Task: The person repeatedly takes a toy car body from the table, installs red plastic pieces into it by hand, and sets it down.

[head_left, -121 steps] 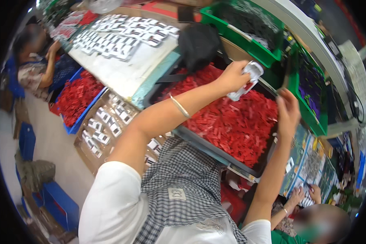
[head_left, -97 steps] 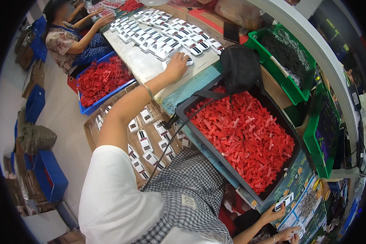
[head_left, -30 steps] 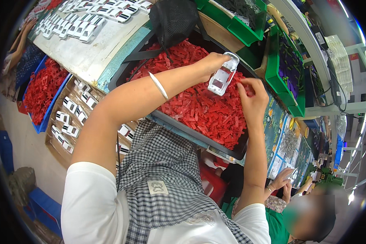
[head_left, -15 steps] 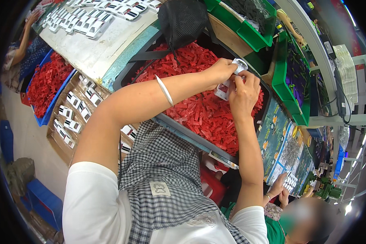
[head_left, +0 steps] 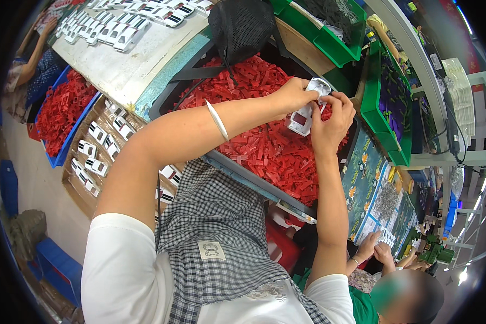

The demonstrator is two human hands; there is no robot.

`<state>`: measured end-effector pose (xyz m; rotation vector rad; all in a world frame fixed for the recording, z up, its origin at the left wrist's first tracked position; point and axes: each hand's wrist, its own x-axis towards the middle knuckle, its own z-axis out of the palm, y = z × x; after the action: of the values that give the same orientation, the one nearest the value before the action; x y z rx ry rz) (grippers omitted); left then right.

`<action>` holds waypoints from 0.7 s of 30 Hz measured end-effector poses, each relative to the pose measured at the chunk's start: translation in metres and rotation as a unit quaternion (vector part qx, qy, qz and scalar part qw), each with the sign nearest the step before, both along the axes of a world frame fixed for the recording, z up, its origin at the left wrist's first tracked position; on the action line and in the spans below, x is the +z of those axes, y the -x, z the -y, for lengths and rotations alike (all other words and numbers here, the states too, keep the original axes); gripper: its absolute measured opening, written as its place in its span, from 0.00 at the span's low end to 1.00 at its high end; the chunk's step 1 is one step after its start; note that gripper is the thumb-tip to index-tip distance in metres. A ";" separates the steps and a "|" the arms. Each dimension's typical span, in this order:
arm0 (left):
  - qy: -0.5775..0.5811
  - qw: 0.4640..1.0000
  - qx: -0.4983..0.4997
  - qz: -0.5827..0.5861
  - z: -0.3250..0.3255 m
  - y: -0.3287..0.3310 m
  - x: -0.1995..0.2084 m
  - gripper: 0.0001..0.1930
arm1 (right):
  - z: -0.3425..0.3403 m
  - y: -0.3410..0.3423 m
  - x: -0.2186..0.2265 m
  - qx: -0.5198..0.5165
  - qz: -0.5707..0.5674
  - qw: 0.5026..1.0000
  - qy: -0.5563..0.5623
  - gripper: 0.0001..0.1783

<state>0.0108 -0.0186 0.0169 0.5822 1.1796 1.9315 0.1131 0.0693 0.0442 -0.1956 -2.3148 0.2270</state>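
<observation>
My left hand [head_left: 294,97], a silver bangle on its forearm, is closed with its fingertips on a white plastic toy car shell [head_left: 319,86]. My right hand [head_left: 332,123] meets it from the right, its thumb and fingers pinched at the same shell. Beside the right thumb is a second white toy car shell [head_left: 301,119] with a red part inside; the right fingers seem to hold it too, though the contact is partly hidden. Both hands are over a dark bin [head_left: 237,167] heaped with small red plastic parts [head_left: 275,156].
Toy car shells stand in rows on a white table [head_left: 162,48] and in a cardboard box [head_left: 73,178]. A blue crate [head_left: 56,159] holds more red parts. Green bins [head_left: 370,108] line the far right. A black mesh bag [head_left: 240,29] overhangs the bin. Co-workers sit nearby.
The shells have turned between my hands, so the lower one's red part shows more clearly. My right fingers have shifted slightly up and right.
</observation>
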 end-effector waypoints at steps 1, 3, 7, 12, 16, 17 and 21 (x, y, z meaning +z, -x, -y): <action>0.007 1.000 0.009 -0.018 -0.001 0.000 -0.001 0.11 | -0.002 -0.001 -0.001 -0.002 -0.008 1.000 0.013 0.20; 0.022 0.999 0.016 -0.031 0.000 -0.001 0.000 0.10 | -0.004 -0.001 -0.001 0.005 -0.004 0.999 0.043 0.22; 0.041 0.997 0.031 -0.056 -0.002 0.000 -0.005 0.11 | -0.005 0.000 0.000 0.006 0.020 0.990 0.142 0.27; 0.050 0.990 0.053 -0.124 -0.001 -0.001 -0.003 0.11 | -0.017 0.000 -0.008 0.044 0.051 0.954 0.292 0.30; 0.067 0.973 0.070 -0.211 0.000 0.001 -0.005 0.11 | -0.020 0.001 -0.011 0.063 0.063 0.938 0.334 0.29; 0.069 0.971 0.073 -0.216 -0.001 0.001 -0.006 0.11 | -0.020 0.001 -0.010 0.068 0.066 0.934 0.345 0.29; 0.069 0.969 0.075 -0.226 -0.001 0.001 -0.008 0.12 | -0.022 0.001 -0.011 0.079 0.060 0.933 0.345 0.29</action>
<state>0.0096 -0.0171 0.0091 0.9134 1.6702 1.8746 0.1122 0.0910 0.0335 -0.3781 -2.2813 1.1389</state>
